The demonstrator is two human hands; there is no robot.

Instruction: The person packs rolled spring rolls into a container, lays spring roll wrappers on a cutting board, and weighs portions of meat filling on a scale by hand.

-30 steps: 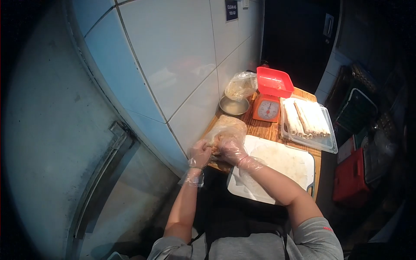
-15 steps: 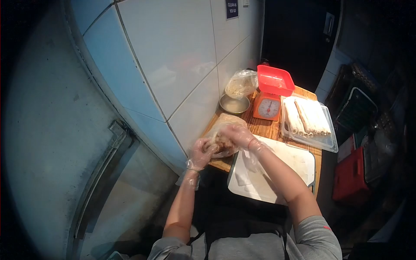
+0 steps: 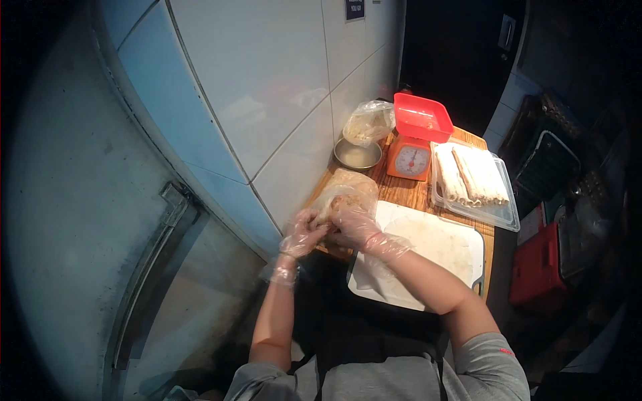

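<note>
A clear plastic bag of brownish food sits at the near left corner of the wooden table. My left hand, in a clear plastic glove, is closed on the bag's edge. Close beside it, my gloved right hand also has its fingers closed at the bag's mouth; whether they pinch plastic or food is hidden. Right of the bag lies a white cutting board, partly under my right forearm.
Behind the bag are a metal bowl, another bag of food and an orange scale with a red tray. Long white rolls lie on a plastic lid. A tiled wall borders the left; a red box stands right.
My right hand has come down and toward me, from over the bag to its near edge beside my left hand. The view has shifted slightly.
</note>
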